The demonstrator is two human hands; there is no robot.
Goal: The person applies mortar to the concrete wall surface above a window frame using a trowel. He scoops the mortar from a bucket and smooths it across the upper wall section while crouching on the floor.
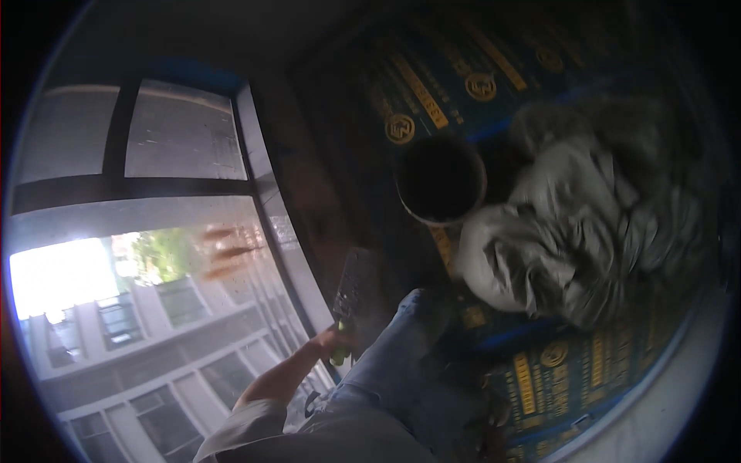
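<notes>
At the lower middle, beside the window, my left hand (332,339) is closed around the green handle of a trowel (352,284). Its flat, speckled grey blade points away from me, close to the dark wall under the window frame. Blade details are dim and slightly blurred. My bare left forearm comes out of a light sleeve, next to my leg in blue jeans (386,336). My right hand cannot be made out in the dark lower part of the picture. Ahead on the floor stands a round dark bucket (441,179), its inside too dark to read.
A large crumpled grey sack or sheet (563,231) lies right of the bucket. Dark green floor covering (532,58) with yellow print and blue strips spreads beneath. On the left is a dark-framed window (185,189), with smears on its glass and a building outside.
</notes>
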